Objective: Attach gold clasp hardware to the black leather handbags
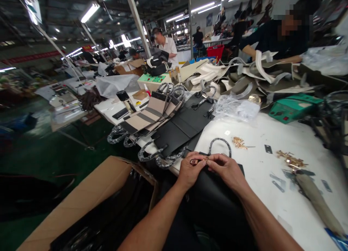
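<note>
Both hands meet over a black leather bag panel [217, 196] that drapes off the table edge toward my lap. My left hand [190, 169] is closed, pinching a small gold-coloured metal fitting [194, 162] by the panel's upper edge. Touching it from the other side, my right hand [224, 169] is pinched closed at the fingertips; what lies between them is too small to make out. Behind the hands a plastic-wrapped loop handle [220, 140] arches up from the panel.
Gold hardware piles [292, 159] lie right on the white table [250, 193], beside a cloth-wrapped tool [320, 200]. Black bag panels [182, 124] are stacked left. A green machine [295, 106] stands behind. An open cardboard box [89, 189] is low left. A co-worker [282, 37] sits opposite.
</note>
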A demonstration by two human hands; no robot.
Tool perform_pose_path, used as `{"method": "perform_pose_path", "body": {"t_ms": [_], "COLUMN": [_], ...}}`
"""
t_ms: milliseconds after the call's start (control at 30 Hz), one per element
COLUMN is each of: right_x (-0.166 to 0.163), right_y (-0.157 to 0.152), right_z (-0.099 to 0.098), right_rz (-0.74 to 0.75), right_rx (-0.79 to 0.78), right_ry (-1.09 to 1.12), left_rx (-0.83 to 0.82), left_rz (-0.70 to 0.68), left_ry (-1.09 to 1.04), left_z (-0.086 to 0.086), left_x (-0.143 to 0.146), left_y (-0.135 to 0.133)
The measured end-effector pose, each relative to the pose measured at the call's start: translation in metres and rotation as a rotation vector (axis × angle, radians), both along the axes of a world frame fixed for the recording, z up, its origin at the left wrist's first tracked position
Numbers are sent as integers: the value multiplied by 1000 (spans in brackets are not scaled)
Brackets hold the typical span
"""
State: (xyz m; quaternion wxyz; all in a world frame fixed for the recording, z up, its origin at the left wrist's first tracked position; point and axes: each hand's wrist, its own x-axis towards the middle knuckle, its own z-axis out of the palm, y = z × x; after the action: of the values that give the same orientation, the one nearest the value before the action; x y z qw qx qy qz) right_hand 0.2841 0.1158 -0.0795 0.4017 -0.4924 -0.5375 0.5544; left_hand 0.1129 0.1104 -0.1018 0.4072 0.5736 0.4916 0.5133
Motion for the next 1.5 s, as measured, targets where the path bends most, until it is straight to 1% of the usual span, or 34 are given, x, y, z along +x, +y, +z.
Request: {"method": "perform_pose_path", "body": {"t_ms": [67, 200, 367, 567, 633, 700, 767, 900, 967, 1067, 1167, 1267, 1400, 1433, 1500], "right_x": [1, 4, 5, 3, 2, 2, 1, 0, -1, -5, -7, -8, -7, -6, -5], "right_y": [1, 3, 3, 3, 4, 4, 4, 3, 2, 2, 2, 2, 0, 0, -1], "right_z": [-1, -8, -10, -6, -6, -6, -4, -1, 0, -1, -4, -5, -7, -8, -10], "right_rz": [5, 60, 79, 21, 6, -3, -11, -42, -58, -79, -89, -94, -90, -87, -71], "right_rx": [3, 62, 101, -34, -55, -49, -23, 77, 131, 195, 203, 176, 86, 79, 115], "right_ry": [-8, -24, -22, 177, 197, 168, 92, -133, -210, -278, -300, -265, -49, -12, -30], "left_rx": [8, 4, 8, 36, 52, 61, 64, 60, 66, 94, 125, 128, 110, 104, 93], "left_rz": [-12, -11, -15, -32, -40, -37, -31, -26, -15, 2, 1, 2, -14, -20, -18], "left_ry": [6, 4, -12, -59, -56, -40, -21, 8, 19, 32, 41, 36, -21, -38, -66], "left_z": [1, 2, -1, 0, 1, 1, 0, 1, 1, 3, 3, 2, 1, 0, 0], "left_x": [0, 0, 0, 1, 2, 2, 2, 3, 4, 5, 6, 5, 4, 4, 3], "left_y": [0, -1, -1, 0, 0, 0, 0, 0, 0, -1, -1, 0, 2, 2, 2]}}
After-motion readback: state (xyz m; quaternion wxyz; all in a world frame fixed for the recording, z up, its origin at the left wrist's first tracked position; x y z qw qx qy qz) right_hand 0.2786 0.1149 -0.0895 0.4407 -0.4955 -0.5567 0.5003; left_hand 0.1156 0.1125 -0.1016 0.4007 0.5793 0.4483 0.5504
